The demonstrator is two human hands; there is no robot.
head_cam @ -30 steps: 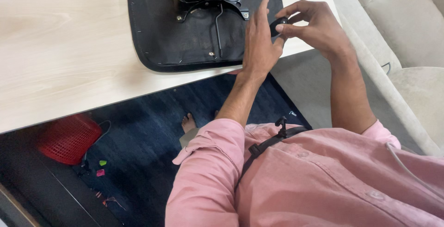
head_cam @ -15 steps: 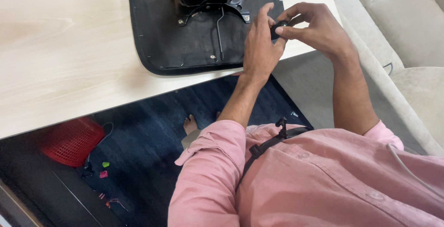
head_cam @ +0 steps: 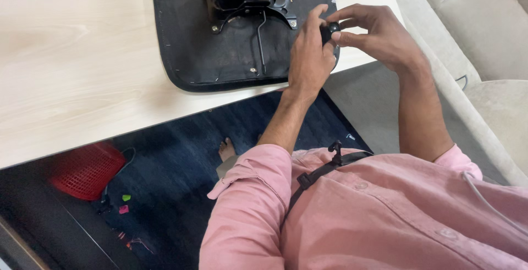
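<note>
Head view: near the bottom, a pink sleeve (head_cam: 250, 204) is filling the frame. Higher, right of centre, the left hand (head_cam: 309, 55) and right hand (head_cam: 379, 36) are pinching a small black knob (head_cam: 330, 29) together over the black seat pan (head_cam: 220, 55), which is lying on the pale surface (head_cam: 82, 66).

The table (head_cam: 82, 72) at the upper left looks like pale wood, smooth and matt. The seat pad (head_cam: 187, 50) on it is black cloth, dull and a bit rough. The bracket (head_cam: 247, 0) at the top middle looks like black metal with small shiny screws. The knob (head_cam: 329, 29) between the fingers is black and smooth, maybe plastic. The basket (head_cam: 85, 171) at the lower left is red plastic mesh.
</note>
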